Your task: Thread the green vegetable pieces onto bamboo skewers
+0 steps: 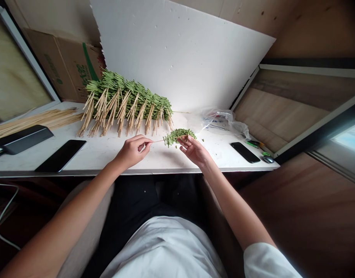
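1. Skewer of green pieces (168,140) is in the air at the near left side of the pile of loose green pieces (177,133), which lies on the white table (223,164). Its bare stick points to the left, away from the pile.

2. Left hand (135,150) is to the left of the pile; its thumb and finger pinch the bare end of the stick.

3. Right hand (196,152) is at the near right side of the pile, with curled fingers near the other end of the skewer. I cannot tell if these fingers hold a green piece, the stick, or both.

4. I judge that the skewer is very light. The stick seems thin and stiff, but it could bend or snap if pressed sideways. The pieces look firm; they may be a little slippery and could split under a rough push.

5. The bare end seems the best place to take hold, because there no piece is squeezed. The other end may be sharp, so fingertips should keep beside it.

6. Behind and to the left of the pile is a large stack of filled skewers (142,94); to its right is a clear plastic bag (223,117).
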Demonstrator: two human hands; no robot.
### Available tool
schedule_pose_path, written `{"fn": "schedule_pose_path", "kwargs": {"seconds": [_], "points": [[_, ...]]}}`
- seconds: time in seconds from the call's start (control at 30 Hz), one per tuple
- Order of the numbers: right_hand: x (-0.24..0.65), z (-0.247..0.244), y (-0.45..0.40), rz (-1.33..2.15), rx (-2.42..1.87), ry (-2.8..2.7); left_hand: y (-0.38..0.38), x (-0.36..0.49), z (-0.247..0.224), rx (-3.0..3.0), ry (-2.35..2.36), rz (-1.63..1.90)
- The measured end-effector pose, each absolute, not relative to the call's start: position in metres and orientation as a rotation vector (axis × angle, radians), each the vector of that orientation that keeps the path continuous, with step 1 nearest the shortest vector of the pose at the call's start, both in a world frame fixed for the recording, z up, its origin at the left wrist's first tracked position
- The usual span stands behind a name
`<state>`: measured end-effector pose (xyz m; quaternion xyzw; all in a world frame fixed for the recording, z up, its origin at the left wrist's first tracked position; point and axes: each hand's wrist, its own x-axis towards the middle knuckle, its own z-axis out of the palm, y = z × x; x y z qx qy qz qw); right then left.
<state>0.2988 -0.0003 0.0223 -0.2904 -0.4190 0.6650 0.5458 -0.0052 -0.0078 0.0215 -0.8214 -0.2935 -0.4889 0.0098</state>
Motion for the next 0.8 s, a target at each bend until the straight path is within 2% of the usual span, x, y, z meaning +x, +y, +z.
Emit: {"fn": "schedule_pose_path", "kwargs": {"seconds": [0.8], "points": [[0.2977, 0.0256, -0.0020, 1.191, -0.848, -1.070, -0.0089, -0.0094, 0.0231, -2.574, -0.889, -1.427]]}}
